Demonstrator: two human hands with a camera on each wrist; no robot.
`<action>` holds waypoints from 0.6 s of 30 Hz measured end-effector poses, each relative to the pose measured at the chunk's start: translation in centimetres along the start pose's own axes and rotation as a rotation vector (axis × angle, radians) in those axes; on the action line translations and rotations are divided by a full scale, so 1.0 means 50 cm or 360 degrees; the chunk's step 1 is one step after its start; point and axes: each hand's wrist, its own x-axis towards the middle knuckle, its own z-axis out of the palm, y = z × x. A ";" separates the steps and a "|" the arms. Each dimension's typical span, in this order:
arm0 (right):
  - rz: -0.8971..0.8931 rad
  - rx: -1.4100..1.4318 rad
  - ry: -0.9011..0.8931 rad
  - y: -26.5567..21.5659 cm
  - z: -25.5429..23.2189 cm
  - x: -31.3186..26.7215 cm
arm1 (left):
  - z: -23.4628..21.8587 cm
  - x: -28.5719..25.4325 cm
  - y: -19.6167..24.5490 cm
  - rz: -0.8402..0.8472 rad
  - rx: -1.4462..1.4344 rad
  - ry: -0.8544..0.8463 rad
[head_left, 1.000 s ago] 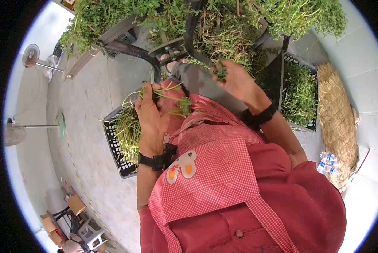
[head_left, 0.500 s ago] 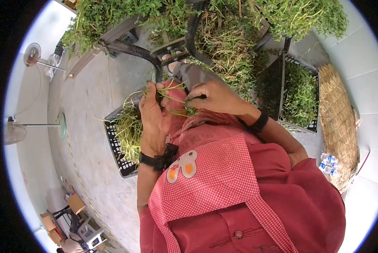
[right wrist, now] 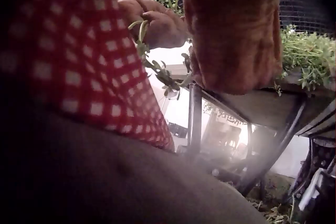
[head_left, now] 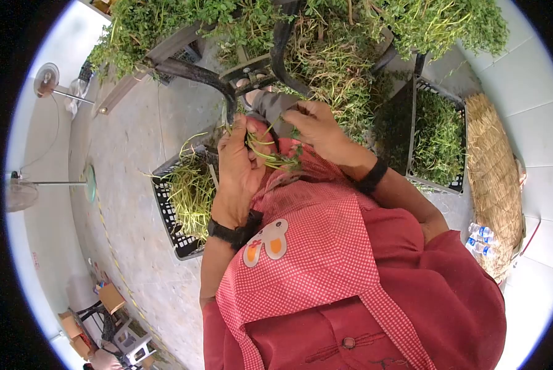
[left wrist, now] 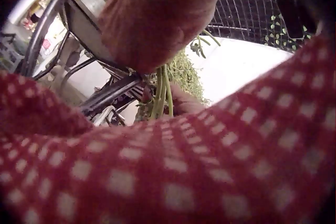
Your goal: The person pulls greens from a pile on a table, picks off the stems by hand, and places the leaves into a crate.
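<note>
In the head view my left hand [head_left: 238,169] grips a small bunch of leafy green stems [head_left: 261,149] over the lap. The stems stick out to the right, their leafy tips near the apron. My right hand [head_left: 321,132] is just right of the bunch, its fingers curled and pinching at a thin sprig; the fingertips are partly hidden. Stems hang below the left hand [left wrist: 157,24] in the left wrist view. The right wrist view has leafy sprigs [right wrist: 163,74] between the left hand [right wrist: 160,24] and the right hand [right wrist: 233,40].
A black crate [head_left: 165,213] with pale stems stands on the floor at left. Another crate [head_left: 460,132] holds leafy greens at right, beside a rolled straw mat [head_left: 492,179]. Greens heap on the table [head_left: 165,46] ahead, with more on the floor [head_left: 335,74] beneath.
The right hand, first raised right with a leafy bit, came in to the bunch and now sits slightly up and right of it. The left hand moved a little right, still gripping stems.
</note>
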 end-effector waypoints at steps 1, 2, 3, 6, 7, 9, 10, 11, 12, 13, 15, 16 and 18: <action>-0.0312 -0.0385 0.0039 0.008 0.002 0.007 | -0.002 0.001 0.000 0.0000 0.0001 -0.0001; -0.0627 -0.0772 0.0078 0.012 0.003 0.012 | -0.004 0.002 0.000 -0.0003 -0.0009 0.0004; -0.0629 -0.0771 0.0079 0.011 -0.005 0.008 | -0.005 0.003 0.001 -0.0006 -0.0017 0.0010; 0.0290 0.0400 -0.0408 -0.023 -0.021 -0.016 | -0.014 0.003 0.027 0.0080 -0.0086 0.0030; 0.0402 0.0266 -0.0602 -0.031 -0.021 -0.028 | -0.011 0.000 0.029 0.0079 -0.0089 0.0042; 0.0514 0.0034 -0.0860 -0.089 0.010 -0.059 | -0.003 -0.005 0.035 -0.0016 -0.0117 0.0084; 0.0510 0.0035 -0.0860 -0.072 0.006 -0.054 | -0.009 -0.003 0.033 -0.0015 -0.0113 0.0081; 0.0088 -0.0498 -0.0704 -0.046 -0.001 -0.041 | -0.020 0.002 0.029 0.0023 -0.0103 0.0073; -0.0130 -0.0756 -0.0634 -0.031 -0.010 -0.029 | -0.025 0.006 0.027 0.0060 -0.0096 0.0068; -0.0336 -0.1023 -0.0529 -0.024 -0.013 -0.019 | -0.013 0.003 0.023 0.0062 -0.0099 0.0068; -0.1051 -0.1646 0.0115 -0.012 -0.018 -0.002 | 0.014 -0.013 0.010 -0.0017 0.0127 0.0320; -0.1041 -0.1641 0.0121 -0.014 -0.045 0.013 | 0.000 -0.014 0.019 -0.0026 0.0134 0.0323; 0.0289 -0.0127 0.0505 -0.031 -0.111 0.054 | -0.038 -0.005 0.050 0.0007 -0.0191 -0.0128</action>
